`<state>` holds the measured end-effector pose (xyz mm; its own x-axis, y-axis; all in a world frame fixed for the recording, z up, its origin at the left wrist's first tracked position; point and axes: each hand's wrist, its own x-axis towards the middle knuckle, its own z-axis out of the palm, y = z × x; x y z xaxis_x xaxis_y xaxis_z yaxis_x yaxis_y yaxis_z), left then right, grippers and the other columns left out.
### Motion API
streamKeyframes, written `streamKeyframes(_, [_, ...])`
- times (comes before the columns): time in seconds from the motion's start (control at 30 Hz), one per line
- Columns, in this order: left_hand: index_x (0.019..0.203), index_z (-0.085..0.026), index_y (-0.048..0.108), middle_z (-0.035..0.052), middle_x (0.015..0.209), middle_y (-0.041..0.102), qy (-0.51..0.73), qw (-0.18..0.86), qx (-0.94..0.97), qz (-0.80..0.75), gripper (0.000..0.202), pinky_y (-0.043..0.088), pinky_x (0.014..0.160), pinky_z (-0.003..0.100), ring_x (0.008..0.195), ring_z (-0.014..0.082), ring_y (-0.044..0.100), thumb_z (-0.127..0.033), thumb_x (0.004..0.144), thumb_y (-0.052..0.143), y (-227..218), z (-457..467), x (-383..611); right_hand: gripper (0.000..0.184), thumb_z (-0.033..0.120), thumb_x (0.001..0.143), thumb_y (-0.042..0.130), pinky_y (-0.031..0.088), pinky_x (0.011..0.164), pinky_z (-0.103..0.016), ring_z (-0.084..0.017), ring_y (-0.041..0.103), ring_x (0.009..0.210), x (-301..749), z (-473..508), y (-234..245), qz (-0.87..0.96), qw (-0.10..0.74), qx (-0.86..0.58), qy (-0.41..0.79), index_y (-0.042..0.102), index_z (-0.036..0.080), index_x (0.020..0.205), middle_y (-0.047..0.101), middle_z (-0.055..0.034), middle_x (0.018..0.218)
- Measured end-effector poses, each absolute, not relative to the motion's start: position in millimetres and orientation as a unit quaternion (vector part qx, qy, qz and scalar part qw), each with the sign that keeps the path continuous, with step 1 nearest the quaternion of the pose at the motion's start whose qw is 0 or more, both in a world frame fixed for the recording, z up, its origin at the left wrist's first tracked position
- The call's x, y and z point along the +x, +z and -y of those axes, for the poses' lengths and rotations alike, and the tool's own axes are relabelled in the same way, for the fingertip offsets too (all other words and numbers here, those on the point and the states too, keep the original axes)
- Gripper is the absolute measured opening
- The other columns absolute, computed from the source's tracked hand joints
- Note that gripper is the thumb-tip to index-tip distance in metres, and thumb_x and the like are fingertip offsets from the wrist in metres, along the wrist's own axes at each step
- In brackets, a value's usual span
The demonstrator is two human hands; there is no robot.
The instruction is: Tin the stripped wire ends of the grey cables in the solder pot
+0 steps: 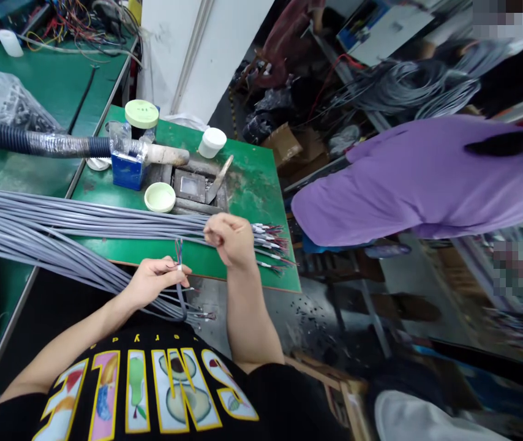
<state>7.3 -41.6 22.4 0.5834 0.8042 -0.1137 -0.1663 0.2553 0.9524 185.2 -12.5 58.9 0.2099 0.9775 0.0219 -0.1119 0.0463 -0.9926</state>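
My left hand is closed on a grey cable near its end. Thin coloured wires stick up out of that end, above the fingers. Over the green table my right hand is closed, fingers curled in; whatever it may hold is hidden. Beneath and behind it runs a bundle of grey cables, whose stripped ends with reddish wires lie to its right. More cable ends hang below the table's front edge, beside my left hand.
Behind the bundle sit a small metal pot in a frame, a flat scraper, a shallow round lid, a lidded jar and a white tub. A hose rests on a blue box. A person in purple stands right.
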Motion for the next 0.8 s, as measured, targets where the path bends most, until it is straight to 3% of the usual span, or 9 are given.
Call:
streamKeyframes(0.13, [0.062,-0.014,0.074,0.0076,0.059,0.067,0.297,0.795,0.456,-0.268,0.041,0.047,0.07,0.031,0.062,0.0172,0.058,-0.055,0.064,0.075,22,34,5,0.024,0.035,0.06,0.075,0.029,0.04,-0.019,-0.007,0.042,0.042,189,24,64,0.501,0.417,-0.464,0.6,0.074,0.016,0.074,0.057,0.0026,0.05])
streamKeyframes(0.27, [0.074,-0.014,0.077,0.0061,0.055,0.066,0.259,0.831,0.427,-0.247,0.043,0.045,0.065,0.031,0.054,0.0152,0.056,-0.055,0.06,0.078,22,36,6,0.023,0.037,0.06,0.076,0.031,0.041,-0.02,-0.008,0.044,0.043,176,21,65,0.512,0.381,-0.418,0.647,0.075,0.017,0.071,0.06,0.0015,0.053])
streamKeyframes(0.47, [0.067,-0.014,0.075,0.0035,0.046,0.06,0.254,0.864,0.372,-0.225,0.042,0.041,0.06,0.029,0.049,0.0131,0.052,-0.054,0.055,0.082,24,34,4,0.029,0.035,0.053,0.08,0.031,0.043,-0.022,-0.007,0.038,0.043,143,18,54,0.412,0.532,-0.382,0.634,0.057,0.018,0.046,0.047,0.0052,0.044])
streamKeyframes(0.7, [0.06,-0.015,0.072,0.0018,0.042,0.054,0.269,0.878,0.334,-0.214,0.04,0.036,0.055,0.028,0.049,0.0124,0.047,-0.052,0.052,0.084,24,33,1,0.046,0.036,0.055,0.078,0.019,0.038,-0.018,-0.003,0.019,0.037,159,6,58,0.309,0.672,-0.397,0.543,0.037,0.019,0.044,0.027,0.0104,0.041])
streamKeyframes(0.8, [0.06,-0.016,0.07,-0.0012,0.038,0.048,0.276,0.889,0.303,-0.203,0.041,0.036,0.055,0.028,0.048,0.0113,0.044,-0.053,0.052,0.084,22,33,0,0.035,0.035,0.058,0.077,0.022,0.038,-0.018,-0.004,0.026,0.037,175,8,61,0.371,0.614,-0.422,0.554,0.048,0.019,0.047,0.036,0.0091,0.04])
